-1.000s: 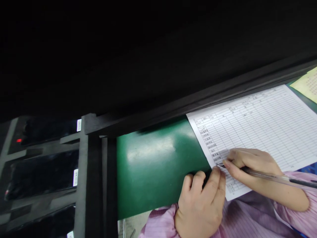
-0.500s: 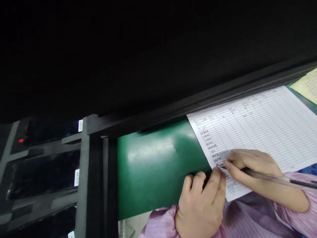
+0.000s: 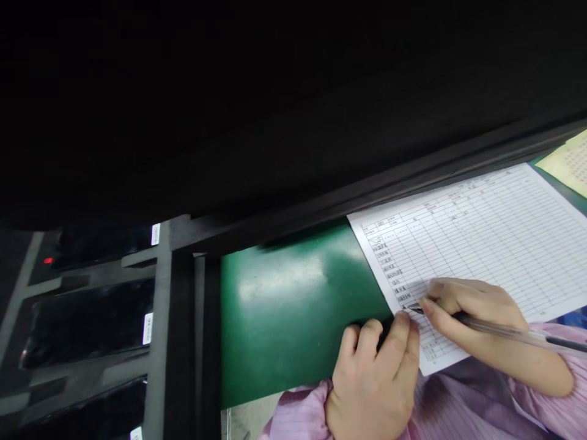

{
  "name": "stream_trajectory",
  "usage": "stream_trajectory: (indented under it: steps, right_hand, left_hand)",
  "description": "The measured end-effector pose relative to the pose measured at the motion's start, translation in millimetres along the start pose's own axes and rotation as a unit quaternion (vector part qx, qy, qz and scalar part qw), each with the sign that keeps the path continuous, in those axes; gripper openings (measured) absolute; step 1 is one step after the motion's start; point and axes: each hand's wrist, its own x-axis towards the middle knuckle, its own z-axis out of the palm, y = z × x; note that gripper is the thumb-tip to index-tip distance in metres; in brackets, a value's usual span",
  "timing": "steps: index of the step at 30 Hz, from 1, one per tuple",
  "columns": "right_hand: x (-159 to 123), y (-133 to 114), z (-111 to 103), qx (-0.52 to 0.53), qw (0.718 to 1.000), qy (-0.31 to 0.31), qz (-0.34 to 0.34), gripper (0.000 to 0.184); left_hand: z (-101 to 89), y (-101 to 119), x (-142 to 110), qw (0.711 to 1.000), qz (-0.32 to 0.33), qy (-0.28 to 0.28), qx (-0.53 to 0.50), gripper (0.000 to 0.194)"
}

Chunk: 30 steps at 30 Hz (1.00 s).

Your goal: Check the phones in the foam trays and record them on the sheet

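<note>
A printed form [image 3: 486, 244], a white sheet ruled into a table with handwriting down its left column, lies tilted on a green tabletop [image 3: 298, 305]. My right hand [image 3: 481, 311] is closed round a pen [image 3: 504, 330] with a clear barrel. The pen's tip meets the form in the left column, below several written rows. My left hand [image 3: 373, 379] rests at the form's lower left edge. Its index finger touches the paper close to the pen tip, and its other fingers are bent and spread over the green surface.
At the left, a dark grey foam tray [image 3: 158, 342] holds several black, phone-like panels [image 3: 92, 321] with white labels. A large black panel [image 3: 275, 110] covers the upper view. Yellow printed paper [image 3: 568, 160] lies at the far right.
The view has shifted slightly, so the tray appears a little further right. The pen tip has moved a tiny way within the same column; both hands keep their poses.
</note>
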Motion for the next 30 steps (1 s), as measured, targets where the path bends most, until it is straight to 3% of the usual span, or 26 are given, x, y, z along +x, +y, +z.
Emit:
stream_trajectory:
  steps: [30]
  right_hand:
    - [1.3,-0.7,1.5,0.007,1.0,0.021,-0.003,0.035]
  left_hand:
    - [2.0,0.2,-0.1,1.0,0.003,0.006,0.01,0.025]
